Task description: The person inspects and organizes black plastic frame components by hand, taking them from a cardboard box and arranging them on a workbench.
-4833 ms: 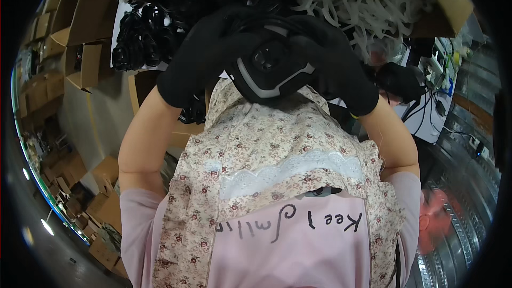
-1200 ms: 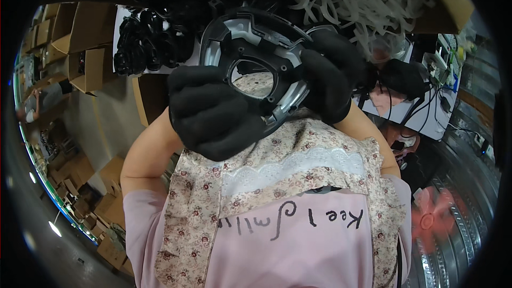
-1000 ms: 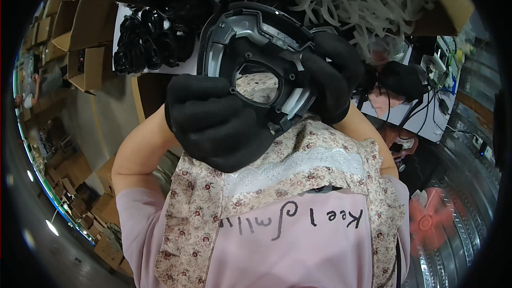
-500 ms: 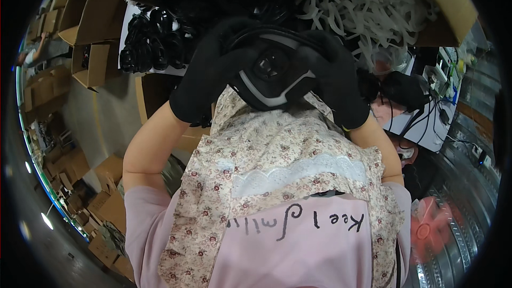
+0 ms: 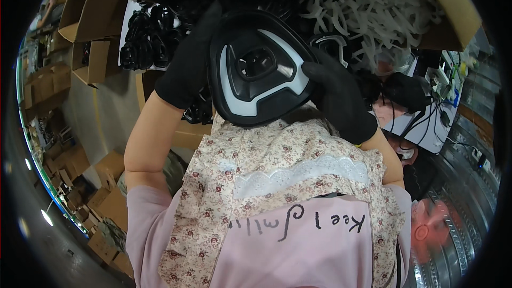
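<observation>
I hold a rounded black plastic cover (image 5: 258, 69) with a white curved band and a dark raised centre, close under the camera and above my floral apron. My left hand (image 5: 186, 64), in a black glove, grips its left edge. My right hand (image 5: 338, 98), also in a black glove, grips its right edge. The cover's outer face is turned toward me. Behind it lies a pile of similar black ring-shaped parts (image 5: 144, 40) on a white sheet.
A cardboard box full of white plastic pieces (image 5: 373, 5) stands at the upper right. Open cardboard boxes (image 5: 80, 26) are stacked at the left and lower left. Cables and a white board (image 5: 432, 122) lie at the right, beside a ribbed metal surface (image 5: 458, 240).
About a second ago I held the part tilted up, its open ring side showing. I have turned it over and brought it down, so its closed outer face shows now.
</observation>
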Demonstrator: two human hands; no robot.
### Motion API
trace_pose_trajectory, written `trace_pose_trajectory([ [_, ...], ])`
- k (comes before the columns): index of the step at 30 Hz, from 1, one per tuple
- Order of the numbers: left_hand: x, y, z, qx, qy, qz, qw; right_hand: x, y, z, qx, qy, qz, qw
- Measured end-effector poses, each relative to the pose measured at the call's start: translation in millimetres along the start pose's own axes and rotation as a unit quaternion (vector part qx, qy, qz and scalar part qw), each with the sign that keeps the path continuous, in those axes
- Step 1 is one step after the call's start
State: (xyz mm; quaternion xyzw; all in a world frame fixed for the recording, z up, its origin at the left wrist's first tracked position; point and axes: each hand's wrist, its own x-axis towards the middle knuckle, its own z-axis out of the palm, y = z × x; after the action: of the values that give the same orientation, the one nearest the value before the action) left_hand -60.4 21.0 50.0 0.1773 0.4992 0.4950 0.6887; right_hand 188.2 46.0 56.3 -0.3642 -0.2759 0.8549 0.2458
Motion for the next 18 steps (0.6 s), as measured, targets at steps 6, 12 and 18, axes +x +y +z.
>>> trace_pose_trajectory([
  [6,-10.9,1.5,3.9,-0.038,-0.008,-0.051,0.998,-5.1,7.8,-6.3,0.044,-0.032,0.040,0.998],
  [12,-17.2,-8.8,-13.8,-0.056,-0.003,-0.023,0.998,-4.1,11.0,-8.1,0.038,-0.054,0.015,0.998],
  [18,-45.0,-21.0,-36.6,0.080,-0.047,-0.012,0.996,-0.2,17.1,-6.1,-0.014,-0.064,-0.002,0.998],
])
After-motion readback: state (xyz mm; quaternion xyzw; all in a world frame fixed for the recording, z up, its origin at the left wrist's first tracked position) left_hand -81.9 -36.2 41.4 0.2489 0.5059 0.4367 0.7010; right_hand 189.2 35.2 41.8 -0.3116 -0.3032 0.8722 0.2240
